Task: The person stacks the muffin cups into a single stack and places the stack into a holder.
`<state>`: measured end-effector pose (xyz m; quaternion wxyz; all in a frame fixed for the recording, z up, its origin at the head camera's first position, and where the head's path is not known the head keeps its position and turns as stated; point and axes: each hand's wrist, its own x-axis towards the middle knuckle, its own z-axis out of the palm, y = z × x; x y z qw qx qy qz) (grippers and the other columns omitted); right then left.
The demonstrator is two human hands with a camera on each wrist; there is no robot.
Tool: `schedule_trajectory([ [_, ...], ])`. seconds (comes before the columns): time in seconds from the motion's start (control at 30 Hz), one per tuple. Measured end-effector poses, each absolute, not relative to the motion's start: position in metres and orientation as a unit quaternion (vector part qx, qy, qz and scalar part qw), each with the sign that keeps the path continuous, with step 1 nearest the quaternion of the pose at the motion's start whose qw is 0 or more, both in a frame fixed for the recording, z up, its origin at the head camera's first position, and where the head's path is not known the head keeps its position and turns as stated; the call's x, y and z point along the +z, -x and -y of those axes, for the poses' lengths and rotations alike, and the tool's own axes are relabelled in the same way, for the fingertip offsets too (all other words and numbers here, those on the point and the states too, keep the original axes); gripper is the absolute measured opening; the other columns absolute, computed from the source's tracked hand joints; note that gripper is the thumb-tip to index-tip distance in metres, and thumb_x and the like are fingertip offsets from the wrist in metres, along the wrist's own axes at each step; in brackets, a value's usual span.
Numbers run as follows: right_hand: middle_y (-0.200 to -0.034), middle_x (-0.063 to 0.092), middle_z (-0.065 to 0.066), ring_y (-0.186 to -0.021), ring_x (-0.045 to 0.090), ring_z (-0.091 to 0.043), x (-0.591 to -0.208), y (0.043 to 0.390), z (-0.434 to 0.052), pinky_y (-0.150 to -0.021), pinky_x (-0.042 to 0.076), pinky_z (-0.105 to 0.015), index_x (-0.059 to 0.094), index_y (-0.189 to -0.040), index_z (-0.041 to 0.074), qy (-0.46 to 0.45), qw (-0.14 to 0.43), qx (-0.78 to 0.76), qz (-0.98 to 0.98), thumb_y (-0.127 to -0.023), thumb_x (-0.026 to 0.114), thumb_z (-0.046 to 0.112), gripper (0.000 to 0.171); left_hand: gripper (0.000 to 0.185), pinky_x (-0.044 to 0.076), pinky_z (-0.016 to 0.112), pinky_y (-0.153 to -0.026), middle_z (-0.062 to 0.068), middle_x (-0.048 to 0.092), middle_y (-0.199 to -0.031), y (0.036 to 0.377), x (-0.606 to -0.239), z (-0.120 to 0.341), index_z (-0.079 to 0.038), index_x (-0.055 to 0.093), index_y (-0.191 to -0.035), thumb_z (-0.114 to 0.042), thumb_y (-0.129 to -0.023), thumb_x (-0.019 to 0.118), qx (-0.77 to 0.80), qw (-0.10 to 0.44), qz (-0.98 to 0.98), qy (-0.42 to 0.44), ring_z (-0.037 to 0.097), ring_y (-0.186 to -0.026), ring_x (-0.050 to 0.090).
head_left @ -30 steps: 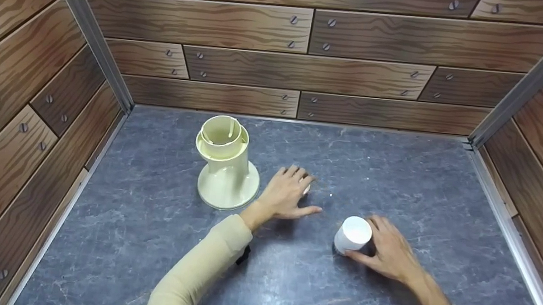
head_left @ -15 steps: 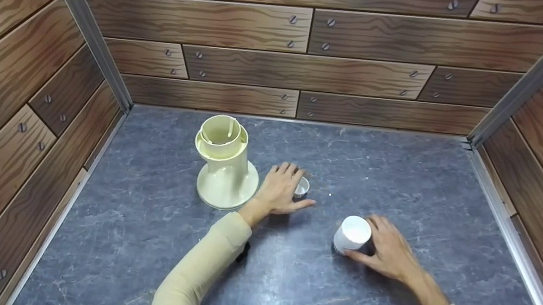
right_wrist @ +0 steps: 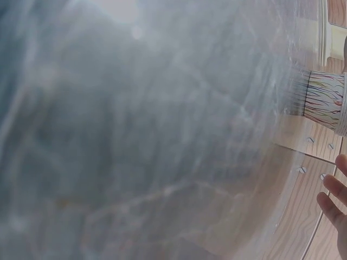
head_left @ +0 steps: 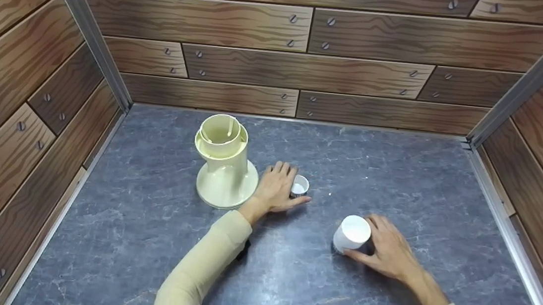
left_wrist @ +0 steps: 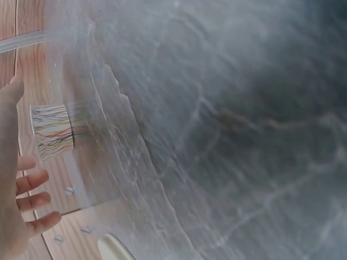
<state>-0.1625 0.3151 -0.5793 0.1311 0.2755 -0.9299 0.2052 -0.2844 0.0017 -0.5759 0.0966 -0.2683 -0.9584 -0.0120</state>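
Paper cups occupy both hands on the grey surface (head_left: pixel 143 240). A small cup (head_left: pixel 300 185) stands upright just beside the left hand (head_left: pixel 275 189), whose fingers lie nearly straight along its side with the thumb reaching under it, as if to corral it; the grip is open. The right hand (head_left: pixel 391 251) curls around a larger white cup (head_left: pixel 352 234), steadying it. A cream stand (head_left: pixel 226 168) sits nearby. Compared with a second ago, the left hand has slid back, uncovering the small cup.
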Motion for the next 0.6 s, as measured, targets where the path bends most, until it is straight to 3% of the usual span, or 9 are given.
schedule_trajectory([
  [0.6,-0.114,0.06,-0.007,-0.106,0.058,-0.026,-0.5796,0.1624,-0.3153,-0.09,0.047,-0.051,0.062,-0.126,0.004,-0.274,0.127,0.214,0.929,-0.076,0.082,0.062,0.08,0.081,0.047,0.046,-0.09,0.012,0.056,-0.118,0.2855,-0.58,0.0007,-0.005,0.057,-0.126,-0.077,-0.09,0.048,-0.016,0.088,0.962,0.259,0.03,-0.11,0.052],
])
